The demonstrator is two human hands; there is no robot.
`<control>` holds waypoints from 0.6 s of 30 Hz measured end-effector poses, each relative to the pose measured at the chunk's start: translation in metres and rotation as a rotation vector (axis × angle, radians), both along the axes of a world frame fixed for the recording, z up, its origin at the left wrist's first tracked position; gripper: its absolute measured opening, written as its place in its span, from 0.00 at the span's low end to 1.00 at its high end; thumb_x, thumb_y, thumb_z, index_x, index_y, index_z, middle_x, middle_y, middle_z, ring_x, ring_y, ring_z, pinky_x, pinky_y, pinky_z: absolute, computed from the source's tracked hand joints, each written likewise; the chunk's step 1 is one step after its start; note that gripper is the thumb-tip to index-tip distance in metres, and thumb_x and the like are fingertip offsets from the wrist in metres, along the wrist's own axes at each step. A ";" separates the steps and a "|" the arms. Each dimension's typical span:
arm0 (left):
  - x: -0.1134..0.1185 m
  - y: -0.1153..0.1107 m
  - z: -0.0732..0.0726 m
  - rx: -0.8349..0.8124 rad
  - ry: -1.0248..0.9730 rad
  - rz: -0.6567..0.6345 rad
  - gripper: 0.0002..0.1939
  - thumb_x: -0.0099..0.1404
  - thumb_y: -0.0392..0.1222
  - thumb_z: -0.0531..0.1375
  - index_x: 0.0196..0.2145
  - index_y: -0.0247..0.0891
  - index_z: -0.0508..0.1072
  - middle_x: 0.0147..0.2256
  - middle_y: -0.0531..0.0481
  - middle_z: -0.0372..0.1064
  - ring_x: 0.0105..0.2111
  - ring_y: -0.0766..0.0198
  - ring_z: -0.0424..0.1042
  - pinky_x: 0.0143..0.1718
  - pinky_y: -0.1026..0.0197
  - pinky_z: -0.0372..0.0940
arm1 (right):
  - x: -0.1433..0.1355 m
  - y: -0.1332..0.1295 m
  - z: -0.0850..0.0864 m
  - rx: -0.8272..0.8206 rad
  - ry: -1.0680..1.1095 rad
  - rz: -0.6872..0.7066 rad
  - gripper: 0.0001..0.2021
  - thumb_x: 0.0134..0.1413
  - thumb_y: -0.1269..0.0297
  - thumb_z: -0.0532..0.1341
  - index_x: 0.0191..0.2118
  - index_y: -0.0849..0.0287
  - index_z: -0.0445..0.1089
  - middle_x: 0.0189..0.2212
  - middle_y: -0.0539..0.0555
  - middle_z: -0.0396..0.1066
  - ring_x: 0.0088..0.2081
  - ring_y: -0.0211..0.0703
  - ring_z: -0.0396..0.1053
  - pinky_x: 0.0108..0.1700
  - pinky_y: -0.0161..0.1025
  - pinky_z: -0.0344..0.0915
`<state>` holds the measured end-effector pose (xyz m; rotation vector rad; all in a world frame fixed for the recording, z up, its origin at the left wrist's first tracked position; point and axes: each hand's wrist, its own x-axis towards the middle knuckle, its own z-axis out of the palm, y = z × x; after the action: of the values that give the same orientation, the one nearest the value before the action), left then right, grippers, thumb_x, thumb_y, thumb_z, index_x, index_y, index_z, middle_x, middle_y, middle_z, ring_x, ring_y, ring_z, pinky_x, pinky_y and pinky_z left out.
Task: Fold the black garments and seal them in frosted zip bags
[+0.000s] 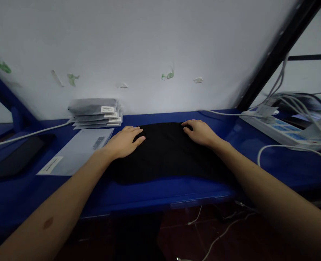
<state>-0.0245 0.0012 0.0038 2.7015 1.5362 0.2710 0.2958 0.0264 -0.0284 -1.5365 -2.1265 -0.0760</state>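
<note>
A piece of black cloth (163, 156) lies spread on the blue table in front of me. My left hand (125, 141) rests on its left edge, palm down, with the thumb apart from the fingers. On the far right part of the cloth lies my right hand (200, 132), fingers stretched forward and thumb spread. Neither hand grips anything that I can see. Just left of my left hand is a flat grey plastic mailing bag (80, 146) with a white label. Behind it sits a stack of packed clear bags (94, 108) with labels.
A dark phone-like slab (19, 156) lies at the left of the blue table (155, 194). At the right is a white power strip (282, 130) with several cables. A white wall stands behind, and loose cables (220, 235) hang and lie below the front edge.
</note>
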 end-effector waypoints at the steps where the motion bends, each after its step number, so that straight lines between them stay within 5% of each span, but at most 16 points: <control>1: 0.000 0.000 0.000 -0.001 -0.003 0.001 0.28 0.74 0.55 0.46 0.64 0.37 0.63 0.65 0.43 0.59 0.67 0.51 0.53 0.66 0.46 0.50 | 0.000 -0.001 0.000 -0.005 0.011 -0.004 0.17 0.59 0.67 0.54 0.50 0.57 0.76 0.49 0.60 0.77 0.52 0.57 0.72 0.59 0.57 0.64; 18: 0.002 -0.006 0.005 0.192 -0.001 -0.039 0.21 0.72 0.49 0.50 0.55 0.38 0.71 0.54 0.44 0.70 0.57 0.54 0.63 0.60 0.51 0.58 | -0.002 -0.008 0.008 0.036 0.054 0.013 0.12 0.59 0.66 0.56 0.40 0.55 0.77 0.42 0.55 0.78 0.45 0.51 0.72 0.56 0.53 0.62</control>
<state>-0.0229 -0.0044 0.0089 2.8706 1.5299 0.4403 0.2942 0.0186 -0.0205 -1.4868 -2.0817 -0.0674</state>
